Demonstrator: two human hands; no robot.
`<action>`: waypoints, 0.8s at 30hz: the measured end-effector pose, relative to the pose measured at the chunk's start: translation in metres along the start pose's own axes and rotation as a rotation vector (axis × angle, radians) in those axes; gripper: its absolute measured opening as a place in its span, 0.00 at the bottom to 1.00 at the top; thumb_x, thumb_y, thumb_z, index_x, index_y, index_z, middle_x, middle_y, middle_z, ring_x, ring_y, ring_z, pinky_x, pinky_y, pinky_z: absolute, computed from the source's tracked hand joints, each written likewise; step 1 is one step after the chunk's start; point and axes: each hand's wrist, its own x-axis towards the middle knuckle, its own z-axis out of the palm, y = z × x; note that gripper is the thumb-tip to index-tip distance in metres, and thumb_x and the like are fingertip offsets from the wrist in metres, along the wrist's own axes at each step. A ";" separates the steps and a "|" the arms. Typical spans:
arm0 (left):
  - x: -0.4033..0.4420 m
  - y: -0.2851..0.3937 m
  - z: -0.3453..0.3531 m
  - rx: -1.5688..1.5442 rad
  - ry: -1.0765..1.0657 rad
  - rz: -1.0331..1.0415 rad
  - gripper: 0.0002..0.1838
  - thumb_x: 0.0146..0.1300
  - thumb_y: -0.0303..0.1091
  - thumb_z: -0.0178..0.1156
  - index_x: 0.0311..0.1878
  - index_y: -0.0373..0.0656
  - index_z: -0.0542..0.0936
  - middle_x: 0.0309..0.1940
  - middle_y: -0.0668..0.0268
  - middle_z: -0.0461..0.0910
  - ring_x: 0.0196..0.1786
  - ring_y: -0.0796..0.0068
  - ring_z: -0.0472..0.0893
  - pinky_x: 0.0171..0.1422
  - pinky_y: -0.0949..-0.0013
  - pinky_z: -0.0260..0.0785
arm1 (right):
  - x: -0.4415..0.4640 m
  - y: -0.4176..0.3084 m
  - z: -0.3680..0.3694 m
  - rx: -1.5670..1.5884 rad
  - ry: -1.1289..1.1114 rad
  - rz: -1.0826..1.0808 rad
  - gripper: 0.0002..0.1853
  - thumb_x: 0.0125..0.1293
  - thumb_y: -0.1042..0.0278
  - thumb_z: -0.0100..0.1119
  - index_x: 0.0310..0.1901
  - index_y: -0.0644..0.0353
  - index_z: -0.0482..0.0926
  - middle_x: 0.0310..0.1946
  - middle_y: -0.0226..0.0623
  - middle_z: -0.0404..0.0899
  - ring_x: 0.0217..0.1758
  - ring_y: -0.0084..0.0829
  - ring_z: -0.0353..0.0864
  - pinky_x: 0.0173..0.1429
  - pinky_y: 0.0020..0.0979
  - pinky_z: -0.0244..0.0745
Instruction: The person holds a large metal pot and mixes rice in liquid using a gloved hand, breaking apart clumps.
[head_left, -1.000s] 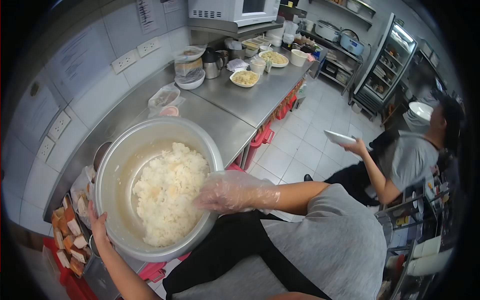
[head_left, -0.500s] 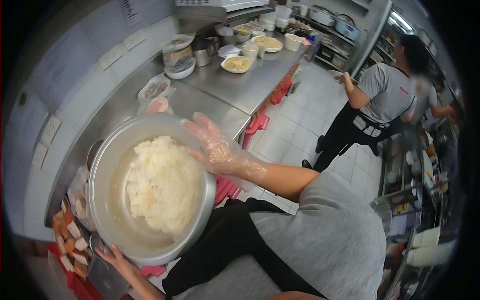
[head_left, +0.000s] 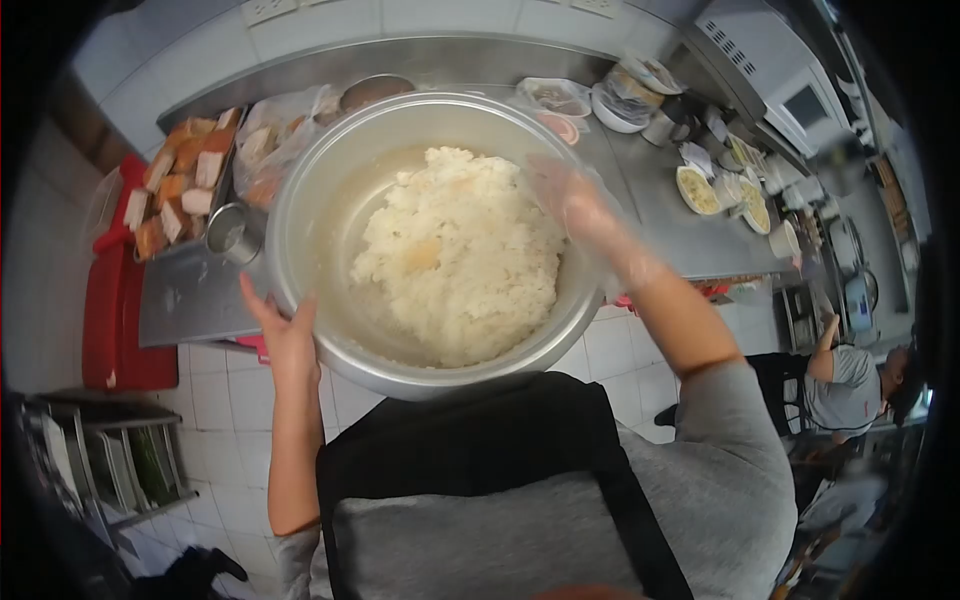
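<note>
A large metal pot (head_left: 300, 190) tilts toward my body at the counter's front edge, holding a mound of cooked white rice (head_left: 460, 260). My left hand (head_left: 285, 325), bare, grips the pot's outer wall at the lower left, with its fingers partly behind the rim. On the other side, my right hand (head_left: 580, 205) wears a clear plastic glove and is over the pot's right wall, beside the rice. Motion smears its fingers, so their pose and any contact are unclear.
A tray of browned meat pieces (head_left: 185, 185) and a metal cup (head_left: 235, 235) stand left of the pot. Food bowls (head_left: 697, 190) and a microwave (head_left: 770, 75) are at the right. A red bin (head_left: 125, 300) stands far left. A co-worker (head_left: 850, 385) is at the far right.
My view has swung left, so the pot now appears nearer the middle. My gloved right hand has moved from the pot's upper rim to its right side. My left hand remains at the pot.
</note>
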 end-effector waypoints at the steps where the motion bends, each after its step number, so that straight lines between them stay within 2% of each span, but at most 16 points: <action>1: 0.003 -0.004 -0.001 0.024 -0.008 0.005 0.49 0.57 0.15 0.54 0.77 0.49 0.39 0.73 0.50 0.51 0.70 0.59 0.60 0.72 0.62 0.55 | 0.025 0.030 0.008 0.176 -0.139 0.039 0.21 0.67 0.64 0.57 0.59 0.61 0.73 0.57 0.43 0.74 0.65 0.36 0.69 0.62 0.38 0.69; 2: 0.008 -0.010 -0.002 0.046 -0.014 0.011 0.49 0.57 0.14 0.54 0.77 0.48 0.39 0.73 0.50 0.50 0.71 0.59 0.60 0.72 0.62 0.55 | 0.048 0.047 0.027 0.240 -0.201 0.081 0.22 0.68 0.60 0.56 0.59 0.61 0.73 0.57 0.43 0.75 0.64 0.36 0.70 0.61 0.37 0.69; 3: 0.013 -0.024 -0.008 0.114 0.007 0.112 0.48 0.54 0.13 0.53 0.76 0.45 0.42 0.73 0.48 0.49 0.71 0.60 0.60 0.72 0.64 0.55 | 0.071 0.064 0.046 0.301 -0.260 0.127 0.23 0.69 0.57 0.56 0.59 0.61 0.73 0.56 0.42 0.76 0.63 0.35 0.71 0.61 0.37 0.69; 4: 0.013 -0.025 -0.009 0.109 0.007 0.129 0.48 0.54 0.13 0.53 0.76 0.45 0.42 0.73 0.48 0.50 0.70 0.60 0.61 0.72 0.64 0.56 | 0.089 0.076 0.068 0.257 -0.213 0.186 0.24 0.69 0.54 0.55 0.59 0.61 0.73 0.56 0.41 0.76 0.62 0.35 0.71 0.61 0.37 0.69; 6: 0.011 -0.022 -0.002 0.099 0.011 0.177 0.48 0.52 0.13 0.52 0.76 0.44 0.44 0.72 0.48 0.53 0.69 0.60 0.64 0.70 0.65 0.58 | 0.119 0.065 0.087 0.250 -0.205 0.276 0.26 0.69 0.49 0.53 0.60 0.61 0.73 0.58 0.40 0.75 0.62 0.34 0.71 0.62 0.36 0.67; 7: 0.000 -0.004 0.008 -0.028 -0.003 0.122 0.48 0.52 0.13 0.52 0.76 0.44 0.44 0.69 0.49 0.58 0.66 0.60 0.67 0.69 0.65 0.60 | 0.126 0.051 0.090 0.285 -0.249 0.317 0.27 0.70 0.47 0.52 0.61 0.60 0.73 0.60 0.40 0.74 0.63 0.34 0.70 0.63 0.36 0.66; 8: -0.005 -0.003 0.011 -0.045 -0.001 0.111 0.47 0.52 0.13 0.51 0.76 0.44 0.44 0.69 0.49 0.60 0.66 0.60 0.68 0.68 0.66 0.61 | 0.127 0.037 0.092 0.319 -0.297 0.366 0.28 0.70 0.45 0.50 0.61 0.60 0.73 0.61 0.40 0.73 0.63 0.33 0.70 0.64 0.36 0.65; 11: -0.004 -0.002 0.015 -0.076 0.006 0.113 0.47 0.52 0.13 0.50 0.76 0.43 0.44 0.67 0.49 0.61 0.65 0.60 0.69 0.68 0.66 0.61 | 0.132 -0.014 0.096 0.720 -0.476 0.535 0.29 0.68 0.47 0.53 0.61 0.61 0.73 0.59 0.38 0.76 0.58 0.33 0.75 0.63 0.33 0.67; 13: -0.001 -0.008 0.013 -0.064 0.025 0.144 0.46 0.52 0.13 0.49 0.76 0.43 0.44 0.68 0.48 0.61 0.66 0.59 0.68 0.69 0.66 0.60 | 0.152 0.032 0.154 0.403 -0.646 -0.077 0.31 0.66 0.48 0.56 0.64 0.61 0.69 0.61 0.40 0.73 0.61 0.36 0.73 0.65 0.33 0.66; 15: 0.001 -0.014 0.009 0.016 0.049 0.171 0.46 0.52 0.13 0.48 0.76 0.43 0.45 0.68 0.48 0.60 0.67 0.59 0.67 0.70 0.66 0.59 | 0.147 0.031 0.183 0.312 -0.833 -0.281 0.33 0.64 0.52 0.59 0.67 0.60 0.66 0.63 0.42 0.71 0.62 0.39 0.72 0.66 0.33 0.65; 16: 0.002 -0.015 0.008 0.056 0.055 0.187 0.46 0.52 0.13 0.48 0.76 0.43 0.45 0.68 0.48 0.60 0.67 0.59 0.66 0.70 0.66 0.58 | 0.138 -0.006 0.186 0.374 -0.951 -0.185 0.34 0.63 0.55 0.60 0.68 0.59 0.63 0.63 0.44 0.70 0.63 0.41 0.72 0.67 0.33 0.65; 18: -0.001 -0.013 0.011 0.016 0.056 0.179 0.46 0.51 0.13 0.47 0.76 0.43 0.46 0.68 0.47 0.60 0.69 0.59 0.65 0.71 0.66 0.57 | 0.111 -0.064 0.158 0.321 -0.994 -0.204 0.33 0.64 0.56 0.59 0.69 0.55 0.63 0.66 0.45 0.67 0.66 0.41 0.68 0.70 0.35 0.62; 20: -0.002 -0.014 0.009 -0.003 0.055 0.169 0.46 0.50 0.12 0.47 0.76 0.44 0.46 0.68 0.48 0.59 0.68 0.59 0.65 0.70 0.65 0.59 | 0.065 -0.108 0.122 0.098 -0.843 -0.427 0.29 0.68 0.52 0.54 0.68 0.48 0.65 0.69 0.44 0.62 0.71 0.39 0.62 0.74 0.37 0.55; 22: -0.001 -0.014 0.008 0.006 0.052 0.162 0.47 0.51 0.11 0.46 0.76 0.47 0.45 0.69 0.50 0.59 0.66 0.59 0.68 0.66 0.64 0.65 | 0.032 -0.127 0.101 0.105 -0.789 -0.545 0.31 0.69 0.51 0.51 0.71 0.49 0.59 0.71 0.47 0.57 0.72 0.41 0.60 0.75 0.39 0.53; 24: 0.004 -0.018 0.009 -0.004 0.049 0.178 0.47 0.51 0.11 0.46 0.76 0.47 0.45 0.68 0.50 0.59 0.66 0.60 0.68 0.67 0.64 0.65 | 0.008 -0.134 0.098 0.112 -0.835 -0.492 0.32 0.68 0.55 0.51 0.71 0.51 0.58 0.68 0.49 0.59 0.71 0.43 0.61 0.74 0.39 0.53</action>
